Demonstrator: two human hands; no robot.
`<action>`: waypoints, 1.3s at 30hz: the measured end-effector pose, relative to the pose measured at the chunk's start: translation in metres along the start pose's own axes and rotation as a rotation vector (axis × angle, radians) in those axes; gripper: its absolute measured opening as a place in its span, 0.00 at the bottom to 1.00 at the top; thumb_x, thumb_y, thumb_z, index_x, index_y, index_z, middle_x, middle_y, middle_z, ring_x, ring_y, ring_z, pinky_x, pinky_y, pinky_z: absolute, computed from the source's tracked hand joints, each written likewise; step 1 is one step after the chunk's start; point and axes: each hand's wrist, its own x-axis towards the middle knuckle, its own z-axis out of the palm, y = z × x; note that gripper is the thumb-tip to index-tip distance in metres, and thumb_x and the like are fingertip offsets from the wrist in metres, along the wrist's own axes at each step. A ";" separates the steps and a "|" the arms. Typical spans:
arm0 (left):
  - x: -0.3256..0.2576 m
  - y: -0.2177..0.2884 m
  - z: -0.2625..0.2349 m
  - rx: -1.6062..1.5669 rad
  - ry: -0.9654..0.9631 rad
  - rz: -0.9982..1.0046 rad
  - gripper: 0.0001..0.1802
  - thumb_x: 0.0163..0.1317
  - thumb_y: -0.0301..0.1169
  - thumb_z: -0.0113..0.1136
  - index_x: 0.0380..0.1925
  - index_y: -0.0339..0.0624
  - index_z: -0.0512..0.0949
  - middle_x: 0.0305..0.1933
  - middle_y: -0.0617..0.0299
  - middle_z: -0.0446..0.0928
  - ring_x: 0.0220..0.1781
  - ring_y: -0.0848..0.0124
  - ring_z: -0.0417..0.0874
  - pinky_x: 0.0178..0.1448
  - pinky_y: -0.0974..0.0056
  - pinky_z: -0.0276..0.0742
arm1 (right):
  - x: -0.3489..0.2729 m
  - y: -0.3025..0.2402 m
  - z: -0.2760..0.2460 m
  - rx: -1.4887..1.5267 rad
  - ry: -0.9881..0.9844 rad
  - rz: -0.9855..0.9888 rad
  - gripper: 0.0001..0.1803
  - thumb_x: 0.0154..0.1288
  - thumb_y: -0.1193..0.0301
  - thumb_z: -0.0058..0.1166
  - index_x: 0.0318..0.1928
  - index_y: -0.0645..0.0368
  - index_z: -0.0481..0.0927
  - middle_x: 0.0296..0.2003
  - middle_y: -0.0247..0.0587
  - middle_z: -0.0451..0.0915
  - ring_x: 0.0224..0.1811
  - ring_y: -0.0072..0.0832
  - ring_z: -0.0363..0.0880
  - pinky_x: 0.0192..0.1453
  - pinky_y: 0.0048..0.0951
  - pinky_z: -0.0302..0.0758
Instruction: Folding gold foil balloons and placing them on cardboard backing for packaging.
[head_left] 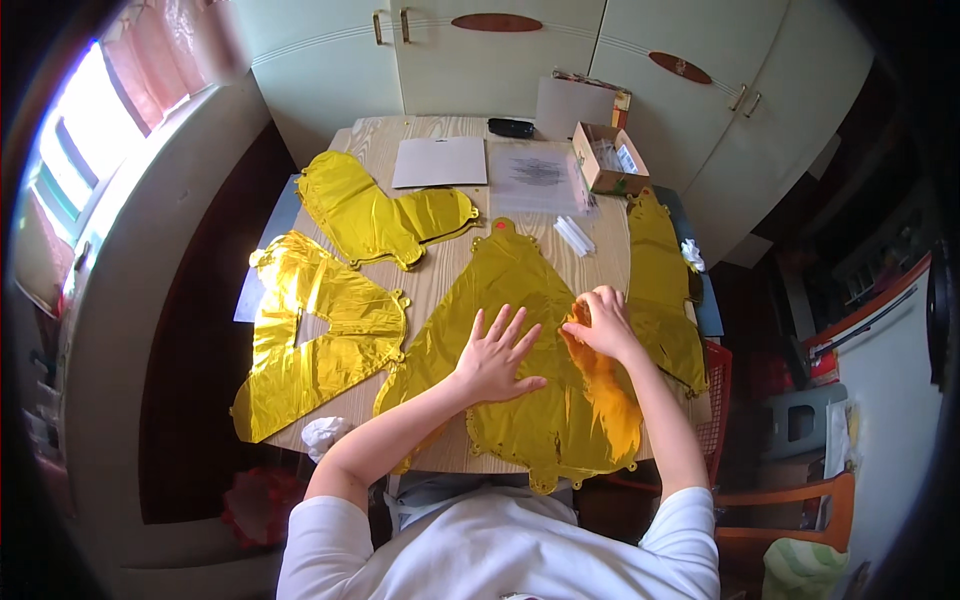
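At the far left edge of the wooden table [440, 280] a flat gold foil balloon [315, 335] lies partly over the edge, and a second gold balloon [375, 215] sits just beyond it, nearer the cupboards. In front of me, at the table's near edge, lies the large gold foil balloon [520, 300] I am working on. Its long axis runs away from me, the narrow tip with a small red valve pointing toward the cupboards and its wide base hanging over the near edge. My left hand [495, 355] rests flat on its middle, fingers spread, gripping nothing. Just beside it, my right hand [603, 322] pinches a crumpled fold of the same balloon near its right edge. Farther right, another gold balloon [660, 290] stretches lengthwise along the table's right side. Beyond it, an open cardboard box [610, 160] holds what look like clear packets; I cannot tell more.
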 end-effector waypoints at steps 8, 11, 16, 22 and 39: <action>0.000 0.000 -0.001 0.007 -0.026 -0.013 0.52 0.60 0.74 0.38 0.74 0.48 0.55 0.77 0.44 0.51 0.79 0.45 0.48 0.76 0.33 0.39 | 0.026 -0.009 -0.024 0.114 -0.338 0.159 0.22 0.55 0.53 0.67 0.40 0.57 0.79 0.50 0.46 0.73 0.58 0.41 0.66 0.65 0.38 0.63; 0.001 0.001 -0.001 0.005 -0.019 -0.007 0.52 0.60 0.74 0.37 0.74 0.49 0.55 0.77 0.44 0.51 0.79 0.45 0.47 0.76 0.33 0.39 | 0.024 0.005 -0.023 0.451 -0.444 0.240 0.20 0.60 0.58 0.64 0.43 0.59 0.75 0.47 0.44 0.73 0.54 0.34 0.68 0.62 0.34 0.65; 0.000 0.001 -0.003 0.025 -0.073 -0.029 0.52 0.61 0.74 0.34 0.75 0.49 0.53 0.78 0.46 0.50 0.80 0.46 0.45 0.77 0.34 0.37 | 0.005 -0.003 -0.022 0.991 -0.176 0.359 0.21 0.68 0.63 0.59 0.53 0.62 0.69 0.46 0.46 0.77 0.48 0.27 0.75 0.53 0.28 0.72; 0.001 0.002 -0.004 0.029 -0.089 -0.029 0.52 0.61 0.74 0.33 0.75 0.49 0.52 0.78 0.47 0.49 0.80 0.47 0.44 0.77 0.35 0.35 | -0.010 0.016 -0.008 0.813 -0.279 0.151 0.26 0.65 0.60 0.61 0.53 0.70 0.75 0.39 0.43 0.83 0.37 0.24 0.80 0.41 0.27 0.77; 0.007 0.006 -0.027 0.099 -0.330 -0.048 0.56 0.60 0.75 0.31 0.65 0.32 0.68 0.73 0.43 0.59 0.80 0.48 0.44 0.77 0.34 0.35 | -0.037 -0.017 0.020 0.319 -0.012 -0.402 0.22 0.64 0.72 0.58 0.59 0.58 0.77 0.61 0.44 0.75 0.67 0.41 0.69 0.70 0.40 0.67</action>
